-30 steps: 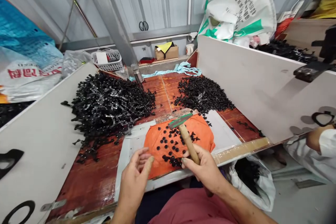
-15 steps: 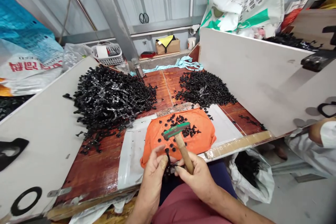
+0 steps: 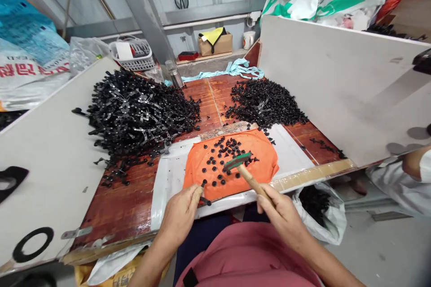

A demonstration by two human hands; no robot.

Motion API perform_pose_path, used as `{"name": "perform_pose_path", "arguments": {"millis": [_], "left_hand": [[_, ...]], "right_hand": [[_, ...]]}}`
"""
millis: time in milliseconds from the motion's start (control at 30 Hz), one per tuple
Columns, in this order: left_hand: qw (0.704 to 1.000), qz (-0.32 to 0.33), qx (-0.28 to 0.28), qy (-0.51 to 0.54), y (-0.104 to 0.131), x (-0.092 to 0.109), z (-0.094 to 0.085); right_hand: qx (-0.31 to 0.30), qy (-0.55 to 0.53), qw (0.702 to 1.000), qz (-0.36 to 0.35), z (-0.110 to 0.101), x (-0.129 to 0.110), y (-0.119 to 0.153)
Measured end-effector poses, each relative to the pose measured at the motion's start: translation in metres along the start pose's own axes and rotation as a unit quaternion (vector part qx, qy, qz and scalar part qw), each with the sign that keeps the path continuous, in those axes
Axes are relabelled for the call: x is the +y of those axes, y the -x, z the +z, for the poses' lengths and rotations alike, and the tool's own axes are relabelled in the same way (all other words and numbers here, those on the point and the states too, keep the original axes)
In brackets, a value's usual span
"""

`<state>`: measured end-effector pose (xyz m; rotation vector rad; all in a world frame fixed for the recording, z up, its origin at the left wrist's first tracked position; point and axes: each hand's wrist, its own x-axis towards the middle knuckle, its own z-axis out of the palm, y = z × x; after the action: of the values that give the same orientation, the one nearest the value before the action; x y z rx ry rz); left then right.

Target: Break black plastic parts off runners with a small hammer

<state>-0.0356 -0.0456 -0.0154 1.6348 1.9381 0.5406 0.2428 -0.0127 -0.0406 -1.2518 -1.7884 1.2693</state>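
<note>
My left hand [image 3: 180,213] is closed on a small black plastic part [image 3: 205,200], whose ends stick out past the thumb at the near edge of the orange cloth [image 3: 193,166]. The wooden handle of a hammer [image 3: 254,184] is gripped in my right hand [image 3: 281,210]. Its green-painted head [image 3: 237,161] hovers over or rests on the cloth; I cannot tell which. Several small black round-headed pieces [image 3: 219,177] lie scattered on the cloth around the hammer head.
A large heap of black strap-like parts [image 3: 138,116] is on the left of the table, a smaller heap of black pieces [image 3: 269,103] on the right. Pale boards [image 3: 323,80] flank both sides. An open white sack [image 3: 332,228] stands below the right edge.
My hands have moved apart, the left going left and the right going right with the hammer. The hammer head has shifted right. The view has tilted slightly downward.
</note>
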Motion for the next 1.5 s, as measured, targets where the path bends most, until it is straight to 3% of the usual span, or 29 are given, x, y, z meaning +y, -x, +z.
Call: {"name": "perform_pose_path", "arguments": {"millis": [267,667,767,867,1033,1100,1267,1500], "left_hand": [[0.998,0.003,-0.054,-0.040,-0.008,0.006,0.006],[0.988,0.000,-0.070,-0.137,-0.013,0.013,0.010],[0.983,0.002,-0.079,-0.168,-0.013,0.017,0.007],[0.978,0.007,-0.093,-0.187,-0.015,0.018,0.005],[0.973,0.003,-0.102,-0.209,-0.017,0.017,0.004],[0.973,0.003,-0.102,-0.207,-0.017,0.017,0.004],[0.976,0.006,-0.104,-0.189,-0.016,0.016,0.006],[0.972,0.007,-0.108,-0.208,-0.016,0.017,0.005]], "right_hand": [[0.055,0.063,0.994,0.066,-0.021,0.049,0.016],[0.047,0.097,0.993,0.050,-0.023,0.050,0.014],[0.059,0.140,0.988,0.027,-0.025,0.044,0.014],[0.054,0.184,0.981,-0.030,-0.029,0.024,0.011],[-0.075,0.218,0.968,-0.095,-0.025,-0.023,-0.003],[-0.096,0.222,0.963,-0.116,-0.017,-0.032,-0.008],[-0.065,0.293,0.943,-0.143,-0.002,-0.025,-0.011],[-0.055,0.334,0.928,-0.155,-0.008,-0.026,-0.010]]}}
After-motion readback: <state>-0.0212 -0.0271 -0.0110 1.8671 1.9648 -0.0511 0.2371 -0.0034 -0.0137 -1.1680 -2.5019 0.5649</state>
